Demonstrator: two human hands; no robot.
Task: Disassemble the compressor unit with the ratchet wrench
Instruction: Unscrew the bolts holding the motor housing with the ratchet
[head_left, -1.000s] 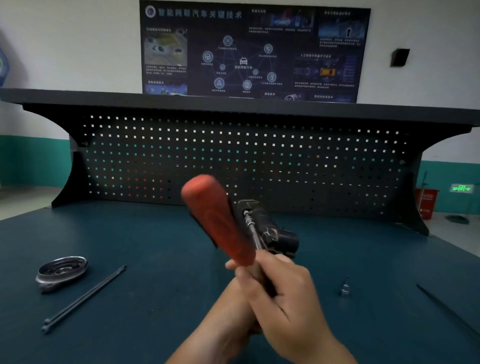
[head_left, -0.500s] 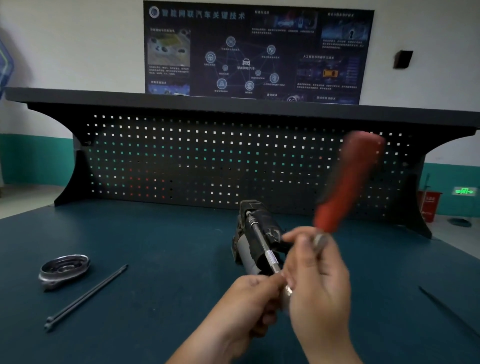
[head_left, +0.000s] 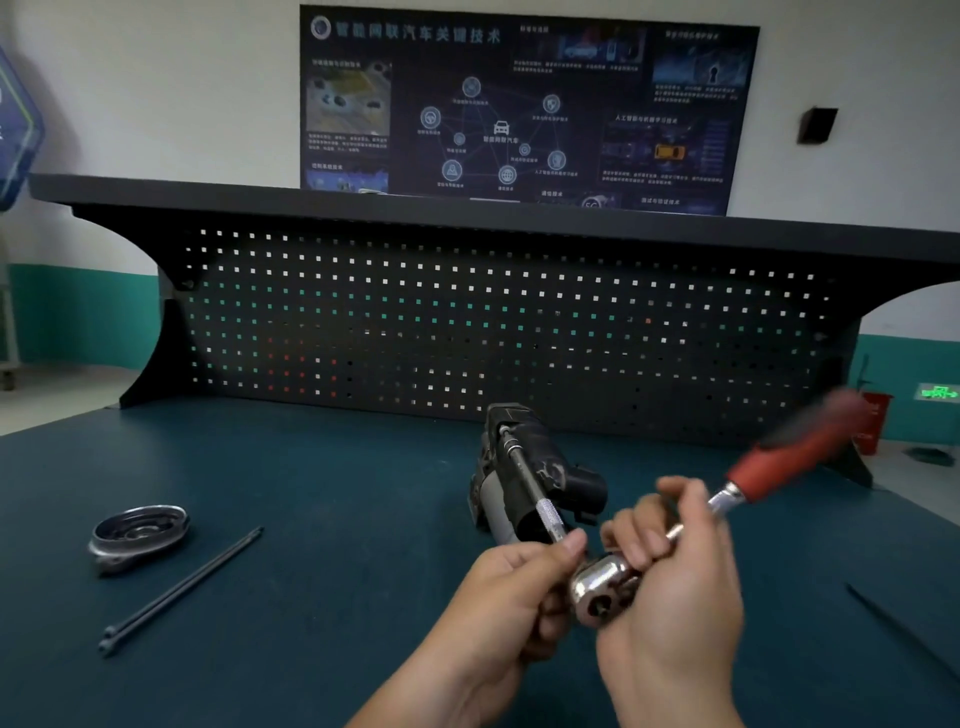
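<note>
The dark compressor unit (head_left: 524, 473) lies on the blue bench, its far end pointing at the pegboard. A thin extension bar (head_left: 527, 480) runs from a bolt on its top back to the chrome head of the ratchet wrench (head_left: 602, 590). My left hand (head_left: 514, 592) pinches the near end of the bar beside the head. My right hand (head_left: 670, 587) grips the wrench shaft just behind the head. The red handle (head_left: 795, 457) points up to the right and is blurred.
A round metal cover (head_left: 140, 535) sits at the left of the bench (head_left: 322, 519), with two long black bolts (head_left: 182, 590) beside it. Another thin black rod (head_left: 904, 631) lies at the right. The pegboard back panel (head_left: 467, 322) stands behind the compressor.
The red handle has swung from upper left, over the top, down to the right. My right hand turned with it; the left hand stayed at the bar's near end.
</note>
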